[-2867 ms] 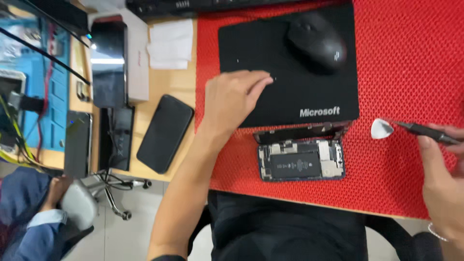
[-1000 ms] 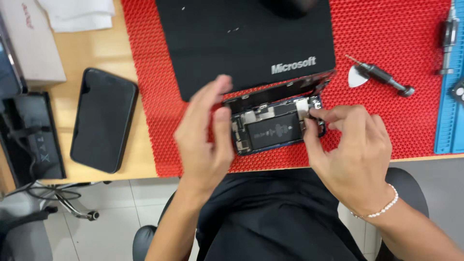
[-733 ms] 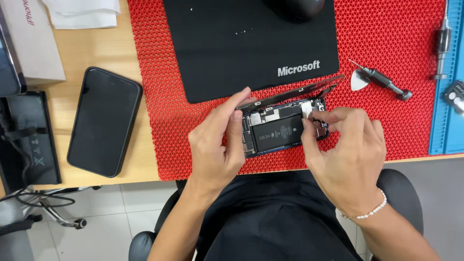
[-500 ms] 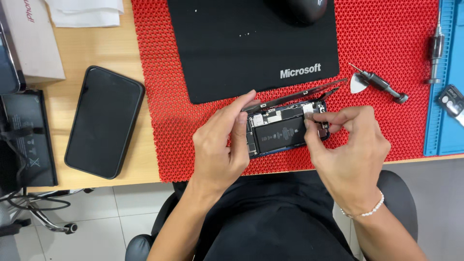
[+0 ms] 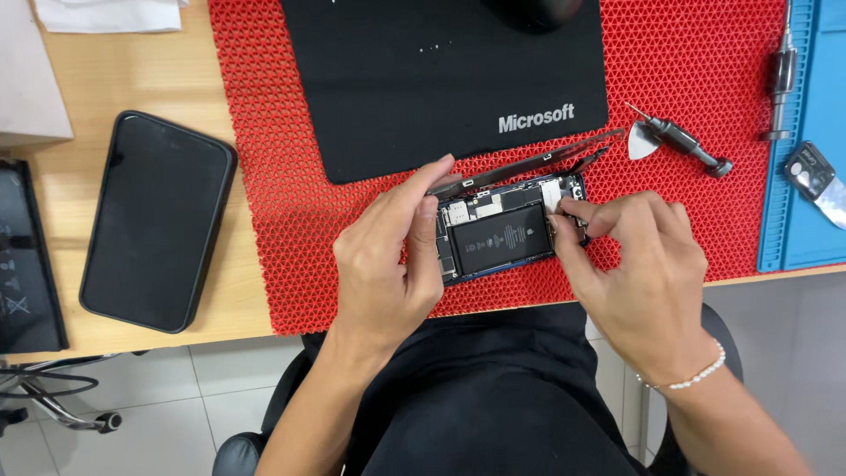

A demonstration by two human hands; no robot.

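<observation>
Red honeycomb mat (image 5: 291,220) on the bench carries the opened dark-blue phone (image 5: 502,238), long axis 9-to-3, black battery exposed, screen hinged up at 12. My left hand (image 5: 388,264) grips its 9 o'clock end; my right hand (image 5: 634,273) pinches at the 3 o'clock end, nearer the small parts.

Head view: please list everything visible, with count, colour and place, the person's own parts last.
opened phone: 1, dark blue frame, black battery, on the red mat's near edge
lifted screen: 1, black, tilted up behind the opened phone
red mat: 1, red, on the desk
black pad: 1, black, upon the red mat
mouse: 1, black, top edge
pick: 1, white, right of the lifted screen
screwdriver: 1, black, beside the pick
spare phone: 1, black, on the wooden desk
blue mat: 1, blue, far right
left hand: 1, touching the opened phone's left end
right hand: 1, fingers at its right end
</observation>
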